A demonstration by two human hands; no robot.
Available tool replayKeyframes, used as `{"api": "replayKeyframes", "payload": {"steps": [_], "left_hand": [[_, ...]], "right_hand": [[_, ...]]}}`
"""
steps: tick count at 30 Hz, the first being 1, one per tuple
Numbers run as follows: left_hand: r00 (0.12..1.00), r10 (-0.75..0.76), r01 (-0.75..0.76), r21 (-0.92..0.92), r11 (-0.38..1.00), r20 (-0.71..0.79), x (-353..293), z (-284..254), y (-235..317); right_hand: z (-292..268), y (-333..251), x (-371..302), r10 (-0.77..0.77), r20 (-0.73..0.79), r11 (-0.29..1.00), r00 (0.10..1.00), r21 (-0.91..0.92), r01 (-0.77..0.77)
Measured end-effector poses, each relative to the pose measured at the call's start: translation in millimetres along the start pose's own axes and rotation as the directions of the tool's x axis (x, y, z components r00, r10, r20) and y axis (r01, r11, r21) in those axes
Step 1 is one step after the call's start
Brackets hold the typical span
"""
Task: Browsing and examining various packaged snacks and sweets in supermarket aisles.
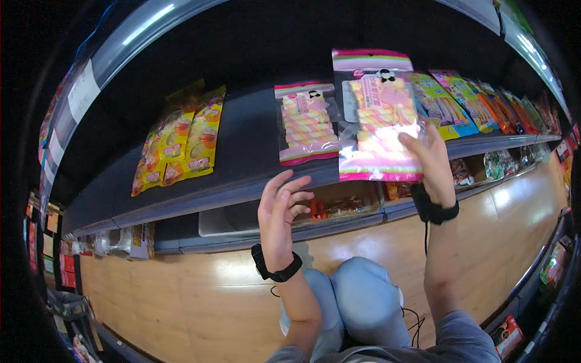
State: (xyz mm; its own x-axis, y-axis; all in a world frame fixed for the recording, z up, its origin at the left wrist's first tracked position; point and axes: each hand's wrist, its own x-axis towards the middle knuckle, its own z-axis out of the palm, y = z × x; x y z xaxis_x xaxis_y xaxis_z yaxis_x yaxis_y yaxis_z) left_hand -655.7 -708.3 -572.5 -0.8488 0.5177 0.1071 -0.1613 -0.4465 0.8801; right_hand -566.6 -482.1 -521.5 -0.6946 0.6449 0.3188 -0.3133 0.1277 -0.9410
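Observation:
My right hand (433, 160) grips a clear bag of twisted marshmallows (387, 121) by its right side, thumb on the front and the other fingers behind. The bag is upright, with pink bands at top and bottom, and hangs in front of the dark shelf (242, 145). Left of it, a similar marshmallow bag (307, 124) stands on the shelf. My left hand (281, 209) is in front of the shelf edge, below that second bag, with its fingers apart and slightly bent. It holds nothing.
Yellow snack bags (196, 142) lie at the shelf's left. A row of colourful bags (463, 103) lines its right side. Below, a lower shelf carries a box of wrapped goods (348, 202) and a pale tray (227, 224). More goods stand along both sides over the wooden floor (193, 296).

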Motion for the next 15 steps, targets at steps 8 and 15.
{"api": "replayKeyframes", "payload": {"steps": [8, 15], "left_hand": [[0.999, 0.005, -0.005, 0.004, 1.0, -0.049, -5.8, -5.3, 13.0], [0.999, 0.015, -0.014, 0.021, 1.0, -0.037, -14.4, -14.0, 27.1]], "right_hand": [[-12.9, 27.8, 46.1, -0.037, 0.034, 0.861, 0.999, -0.506, 0.05], [18.9, 4.7, 26.0, -0.638, 0.174, 0.02, 0.75, -0.97, 0.242]]}}
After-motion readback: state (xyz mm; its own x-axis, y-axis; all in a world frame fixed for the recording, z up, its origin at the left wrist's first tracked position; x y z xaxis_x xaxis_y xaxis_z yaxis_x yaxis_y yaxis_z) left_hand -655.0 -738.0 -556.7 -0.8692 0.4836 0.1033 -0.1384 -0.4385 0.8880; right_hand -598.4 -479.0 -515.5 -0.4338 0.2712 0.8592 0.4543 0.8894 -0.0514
